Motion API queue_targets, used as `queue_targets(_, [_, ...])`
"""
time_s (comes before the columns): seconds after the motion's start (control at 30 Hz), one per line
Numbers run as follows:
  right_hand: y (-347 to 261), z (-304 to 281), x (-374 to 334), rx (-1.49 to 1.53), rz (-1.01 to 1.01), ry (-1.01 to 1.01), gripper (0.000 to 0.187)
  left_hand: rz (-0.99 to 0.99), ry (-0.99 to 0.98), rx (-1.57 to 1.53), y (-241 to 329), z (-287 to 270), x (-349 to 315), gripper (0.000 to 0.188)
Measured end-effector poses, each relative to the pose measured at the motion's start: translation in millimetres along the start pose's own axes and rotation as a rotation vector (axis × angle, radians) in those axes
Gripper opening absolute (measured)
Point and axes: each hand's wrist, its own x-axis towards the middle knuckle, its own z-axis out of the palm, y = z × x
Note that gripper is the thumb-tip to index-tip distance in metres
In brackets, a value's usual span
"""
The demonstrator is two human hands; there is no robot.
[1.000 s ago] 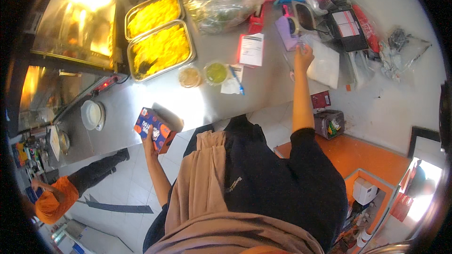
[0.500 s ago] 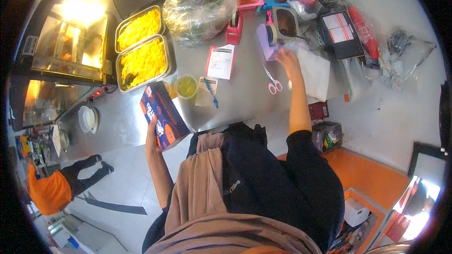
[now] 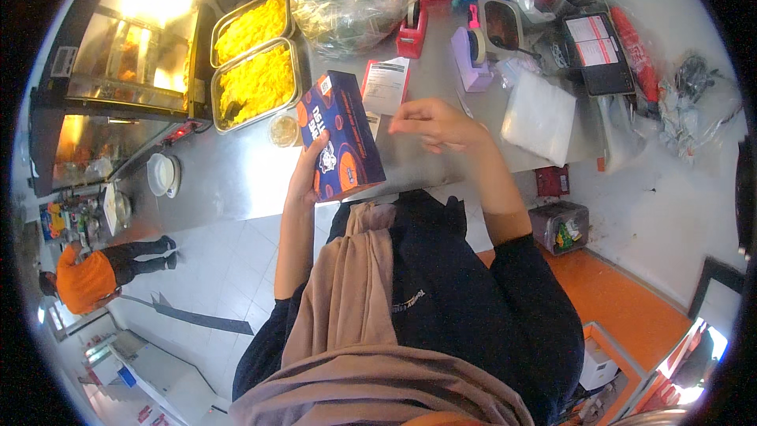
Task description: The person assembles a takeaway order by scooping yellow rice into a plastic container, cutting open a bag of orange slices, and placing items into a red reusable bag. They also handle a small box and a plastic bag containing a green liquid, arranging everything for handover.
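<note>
My left hand (image 3: 304, 172) grips a dark blue cardboard box (image 3: 351, 146) with orange round prints, holding it tilted over the near edge of the steel counter. Just right of the box is my right hand (image 3: 441, 128), its thumb and index finger pinched together. Whatever may be between those fingertips is too small to make out. Beyond that hand stands a purple tape dispenser (image 3: 473, 71), and a red tape dispenser (image 3: 411, 38) is further left. A paper slip with a red edge (image 3: 385, 87) lies partly behind the box. A clear lidded cup (image 3: 284, 130) sits left of it.
Two metal trays of yellow food (image 3: 256, 83) stand at the back left beside a lit glass display warmer (image 3: 130, 71). A big clear plastic bag (image 3: 351, 4) lies behind. White plastic bags (image 3: 540, 118) and a black bill folder (image 3: 597, 51) are right. A person in orange (image 3: 85, 280) stands far left.
My right hand has moved left from the purple tape dispenser toward the box, with its fingers now pinched. My left hand has brought the box rightward, covering the green cup and pen.
</note>
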Motion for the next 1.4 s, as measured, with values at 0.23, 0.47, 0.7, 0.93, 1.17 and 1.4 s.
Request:
queue_targets(0.23, [14,17,45,-0.160,0.142,-0.131,0.041,-0.045,0.035,-0.026,-9,-9,-14,0.042])
queue_targets(0.47, [129,87,71,-0.185,-0.027,0.050,0.044,-0.076,-0.006,-0.369,-52,-73,-39,0.051])
queue_targets(0.7, [198,65,96,-1.338,-0.373,0.452,0.048,0.037,0.310,0.034,-42,-92,-84,0.042])
queue_targets(0.93, [190,65,87,-1.113,-0.621,0.544,0.026,0.039,0.511,0.147,-83,-109,-78,0.048])
queue_targets(1.17, [167,105,65,-0.886,-0.816,0.052,0.021,0.125,0.373,0.047,-119,-142,-25,0.049])
queue_targets(1.4, [158,102,67,-0.698,-0.684,-0.254,0.015,0.151,0.380,0.341,-97,-91,-28,0.066])
